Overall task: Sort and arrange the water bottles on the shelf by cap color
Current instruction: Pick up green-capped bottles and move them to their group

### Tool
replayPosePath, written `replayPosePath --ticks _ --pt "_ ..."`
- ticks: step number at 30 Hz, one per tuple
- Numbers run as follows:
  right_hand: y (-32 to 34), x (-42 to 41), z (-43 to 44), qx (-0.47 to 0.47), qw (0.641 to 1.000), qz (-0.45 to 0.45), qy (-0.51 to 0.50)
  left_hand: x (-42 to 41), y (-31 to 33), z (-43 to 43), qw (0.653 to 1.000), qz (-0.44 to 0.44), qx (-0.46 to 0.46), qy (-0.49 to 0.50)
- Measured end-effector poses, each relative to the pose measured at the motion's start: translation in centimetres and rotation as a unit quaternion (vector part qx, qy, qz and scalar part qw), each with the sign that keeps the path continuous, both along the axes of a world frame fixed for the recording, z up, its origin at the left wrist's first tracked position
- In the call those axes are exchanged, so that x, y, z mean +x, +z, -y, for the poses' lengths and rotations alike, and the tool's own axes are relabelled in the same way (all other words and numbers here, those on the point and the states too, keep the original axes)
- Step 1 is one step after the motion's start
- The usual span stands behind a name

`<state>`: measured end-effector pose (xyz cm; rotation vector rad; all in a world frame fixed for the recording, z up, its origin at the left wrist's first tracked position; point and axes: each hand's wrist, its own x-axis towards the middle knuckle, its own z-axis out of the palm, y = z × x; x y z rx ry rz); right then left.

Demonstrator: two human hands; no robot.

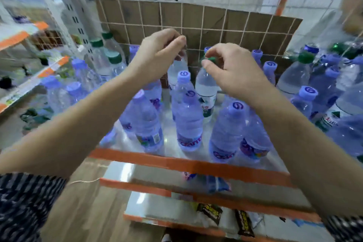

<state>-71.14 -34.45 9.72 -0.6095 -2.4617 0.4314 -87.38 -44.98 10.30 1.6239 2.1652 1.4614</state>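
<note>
Clear thin plastic all over: bottles look full, so fairly heavy for their size, walls soft and dentable under a hard squeeze, smooth and likely a bit slippery. Best hold is my guess: pinch at cap or neck to lift, or wrap the ribbed body under the shoulder; labels give little grip.

Near: shelf point(188, 163) front edge with orange tape. Just behind it a row of purple-cap bottles, e.g. one near centre point(188, 122) and one to its right point(227, 133), standing upright, close together, some touching.

Mid: both forearms reach in from near left and near right, raised over the front rows, wrists bent down.

Far centre: right hand point(233, 72) curled, thumb and fingertips point(206, 63) closed in a pinch on the cap of a green-cap bottle point(206, 88), which stands upright on the shelf behind the purple ones. Left hand point(159, 53) also curled, fingers pinched at the top of another clear bottle point(176, 68) just left of it; cap colour hidden by the hand, and I cannot tell if it truly holds.

Far left: cluster of green caps point(115, 58). Far right: mixed purple and green point(306, 57), unsorted. Cardboard point(196, 17) behind a wire grid backs the shelf.
</note>
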Motion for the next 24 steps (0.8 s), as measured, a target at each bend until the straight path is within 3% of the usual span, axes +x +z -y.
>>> replayPosePath --ticks 6,10,14,19,24 --pt "0.5 -3.2 -2.2 -0.002 0.966 0.224 -0.128 -5.7 -0.3 -2.9 0.979 -0.153 -0.131 -0.034" --pt "0.5 -4.3 -3.1 -0.06 0.943 0.299 -0.135 -7.0 -1.7 -5.2 0.971 -0.086 -0.22 -0.017" --pt "0.7 -5.0 -3.7 -0.076 0.95 0.283 -0.111 -7.9 -3.9 -6.6 0.968 0.0 -0.252 -0.021" --pt "1.1 -4.9 -4.2 -0.056 0.96 0.26 -0.085 -7.6 -4.5 -6.7 0.975 -0.043 -0.214 -0.034" --pt "1.2 -4.2 -4.8 -0.058 0.981 0.163 -0.086 -7.0 -3.5 -6.1 0.985 -0.047 -0.164 -0.037"
